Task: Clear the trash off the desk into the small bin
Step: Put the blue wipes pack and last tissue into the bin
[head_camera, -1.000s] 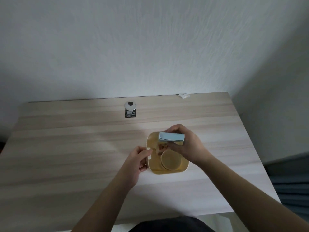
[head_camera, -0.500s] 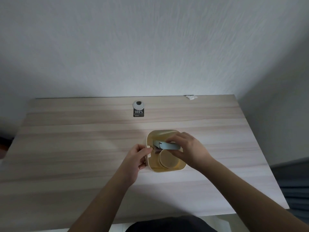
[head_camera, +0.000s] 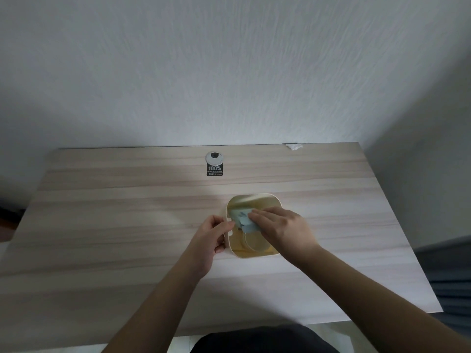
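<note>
Wooden desk [head_camera: 127,225] fills lower 2/3 of frame, white wall [head_camera: 229,59] above. Cream small bin [head_camera: 254,200] stands just right of ctr. Right hand [head_camera: 285,229] reaches over bin w/ fingers straight, pressing light-blue carton [head_camera: 242,219] down inside bin's left part. Left hand [head_camera: 211,236] at bin's left wall, fingers curled round rim, thumb on top. Black sticker w/ round grey cap [head_camera: 214,164] at upper ctr. Small white scrap [head_camera: 294,147] on desk's far edge, upper right, well apart from bin.

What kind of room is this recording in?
Likely a home or office corner: a wooden desk with a cable grommet against a bare white wall, and a small bin on it.
</note>
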Demonstrator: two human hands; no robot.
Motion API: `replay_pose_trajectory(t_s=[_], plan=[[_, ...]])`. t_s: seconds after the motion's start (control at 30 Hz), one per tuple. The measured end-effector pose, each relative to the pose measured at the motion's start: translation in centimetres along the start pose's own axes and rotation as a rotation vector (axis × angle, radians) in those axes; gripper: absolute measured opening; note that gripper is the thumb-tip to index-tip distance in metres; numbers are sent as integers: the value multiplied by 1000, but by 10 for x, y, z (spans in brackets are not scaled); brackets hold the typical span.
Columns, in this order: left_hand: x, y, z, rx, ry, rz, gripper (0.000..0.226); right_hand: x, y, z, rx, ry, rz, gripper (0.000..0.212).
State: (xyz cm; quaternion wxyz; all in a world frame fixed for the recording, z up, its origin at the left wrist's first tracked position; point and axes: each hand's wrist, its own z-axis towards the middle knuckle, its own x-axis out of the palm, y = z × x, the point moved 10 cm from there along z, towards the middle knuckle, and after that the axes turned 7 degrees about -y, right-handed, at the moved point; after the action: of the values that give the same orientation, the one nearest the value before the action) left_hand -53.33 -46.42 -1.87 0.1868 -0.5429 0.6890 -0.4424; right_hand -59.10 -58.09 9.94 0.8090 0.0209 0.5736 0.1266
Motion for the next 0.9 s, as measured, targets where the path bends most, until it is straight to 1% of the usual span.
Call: replay_pose_trajectory(t_s=[0.07,0.13,0.23,0.27,0.33,0.47,0.63,0.7,0.83,0.9], plan=[[3,1,0,-8,2,-15,20,11,6,-5,-9,65,21,40],[3,1,0,-13,3,-26,18,23,10,-7,-10,137,32,47],[0,0,-1,-6,-1,-5,26,45,3,-15,103,288,218,61],[-1,1,-1,-5,1,-1,28,48,1,-17,137,312,266,62],[0,2,-2,-6,13,-1,30,46,-4,-19,184,308,292,56],[7,3,-5,-7,44,7,25,33,-4,-15,145,274,209,38],[16,3,-11,-4,80,38,21,21,-7,-14,191,228,150,36],[18,4,-13,-6,78,49,18,15,-3,-15,171,190,131,33],[22,5,-13,-17,65,79,16,6,9,-19,71,152,48,24],[25,6,-15,-22,64,81,17,-2,9,-21,52,82,42,15]])
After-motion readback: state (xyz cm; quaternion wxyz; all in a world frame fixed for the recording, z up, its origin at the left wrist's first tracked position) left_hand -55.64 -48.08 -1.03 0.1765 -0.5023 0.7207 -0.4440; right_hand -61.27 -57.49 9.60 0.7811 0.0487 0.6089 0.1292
